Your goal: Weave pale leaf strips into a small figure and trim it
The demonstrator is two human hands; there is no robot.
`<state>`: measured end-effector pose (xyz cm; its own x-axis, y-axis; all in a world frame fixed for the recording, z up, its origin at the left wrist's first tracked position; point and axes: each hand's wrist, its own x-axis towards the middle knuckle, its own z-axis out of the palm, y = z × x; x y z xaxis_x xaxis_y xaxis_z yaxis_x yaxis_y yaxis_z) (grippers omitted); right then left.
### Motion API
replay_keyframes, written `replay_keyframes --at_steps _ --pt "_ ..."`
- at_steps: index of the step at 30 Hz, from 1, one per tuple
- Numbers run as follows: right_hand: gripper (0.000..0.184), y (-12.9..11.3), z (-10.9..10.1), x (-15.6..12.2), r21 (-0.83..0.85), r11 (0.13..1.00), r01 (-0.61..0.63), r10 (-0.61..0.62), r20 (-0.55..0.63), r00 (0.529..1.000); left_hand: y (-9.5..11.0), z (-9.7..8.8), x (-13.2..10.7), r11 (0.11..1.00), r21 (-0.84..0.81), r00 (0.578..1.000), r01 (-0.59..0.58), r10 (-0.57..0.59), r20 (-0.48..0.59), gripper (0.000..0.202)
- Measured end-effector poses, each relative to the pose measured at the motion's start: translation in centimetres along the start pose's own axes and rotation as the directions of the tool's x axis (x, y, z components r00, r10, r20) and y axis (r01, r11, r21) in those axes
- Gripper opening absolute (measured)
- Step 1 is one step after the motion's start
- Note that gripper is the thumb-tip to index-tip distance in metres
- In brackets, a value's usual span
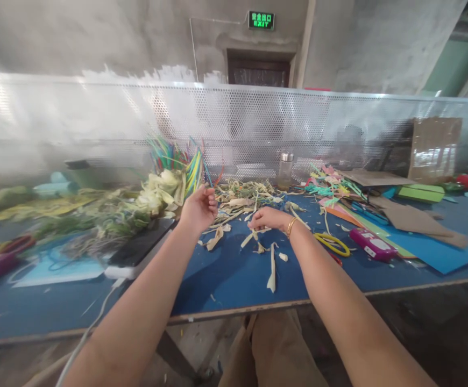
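Observation:
My left hand (202, 208) is raised over the blue table with its fingers curled inward; whether anything is in them is hidden. Behind it stands a bunch of pale, leafy dried husks (163, 188). My right hand (269, 218), with a gold bracelet (292, 227) at the wrist, is low over the table. Its fingers pinch at a pale strip of dried husk (248, 239). Loose husk scraps lie around it: a curled piece (215, 239) between the hands and a long flat strip (272, 271) nearer the front edge.
A phone (141, 244) and a white cable (92, 322) are at left, beside a grey-green plant heap (92, 220). Colourful pipe cleaners (193, 166) and a glass bottle (285, 169) stand behind. To the right are yellow-handled scissors (333, 244), a purple box-shaped item (373, 244) and cardboard (413, 217).

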<state>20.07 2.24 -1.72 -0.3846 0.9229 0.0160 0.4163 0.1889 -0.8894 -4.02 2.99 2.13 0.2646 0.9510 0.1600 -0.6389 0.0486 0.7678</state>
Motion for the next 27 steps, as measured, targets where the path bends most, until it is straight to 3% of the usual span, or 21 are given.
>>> replay_keyframes --at_steps 2,4,6,8,10,11,13,19,23,27 --pt "0.023 -0.1 0.4 0.1 -0.363 0.931 -0.024 0.02 -0.015 1.0 -0.7 0.0 0.2 0.995 0.094 0.997 0.027 -0.02 -0.071 0.026" --pt "0.018 -0.3 0.8 0.3 -0.546 0.835 -0.069 0.027 -0.084 0.996 -1.9 0.5 0.0 0.943 0.334 0.995 0.008 0.024 -0.092 0.028" --pt "0.024 -0.6 1.0 0.1 -0.601 0.791 -0.112 0.028 -0.148 0.989 -3.2 1.1 -0.5 0.735 0.676 0.999 -0.046 0.017 0.05 0.032" --pt "0.028 -1.3 1.1 -0.3 -0.647 0.748 -0.152 0.015 -0.212 0.977 -4.3 1.7 -1.2 0.642 0.764 0.986 -0.067 -0.073 0.148 0.029" --pt "0.021 -2.3 0.9 -0.9 -0.689 0.702 -0.181 -0.024 -0.277 0.961 -5.2 2.0 -1.7 0.384 0.887 0.916 -0.256 -0.198 0.35 0.029" --pt "0.019 -3.0 0.8 -1.1 -0.711 0.677 -0.19 -0.055 -0.307 0.95 -5.5 2.0 -1.8 0.293 0.901 0.896 -0.319 -0.217 0.388 0.03" --pt "0.022 -4.3 0.4 -1.2 -0.773 0.6 -0.206 -0.136 -0.352 0.926 -5.8 2.0 -2.0 0.204 0.914 0.885 -0.35 -0.248 0.394 0.033" --pt "0.017 -6.5 -0.5 2.9 -0.886 0.447 -0.125 -0.174 -0.223 0.959 -6.1 2.0 -2.1 0.107 0.934 0.886 -0.34 -0.296 0.356 0.033" --pt "0.018 -5.7 -0.2 6.4 -0.917 0.399 -0.016 -0.217 -0.111 0.97 -6.2 2.3 -2.6 0.078 0.932 0.873 -0.353 -0.332 0.358 0.032" --pt "0.018 -4.2 1.6 7.9 -0.935 0.32 0.15 -0.252 0.069 0.965 -6.2 2.7 -2.9 0.04 0.924 0.852 -0.379 -0.374 0.366 0.026"
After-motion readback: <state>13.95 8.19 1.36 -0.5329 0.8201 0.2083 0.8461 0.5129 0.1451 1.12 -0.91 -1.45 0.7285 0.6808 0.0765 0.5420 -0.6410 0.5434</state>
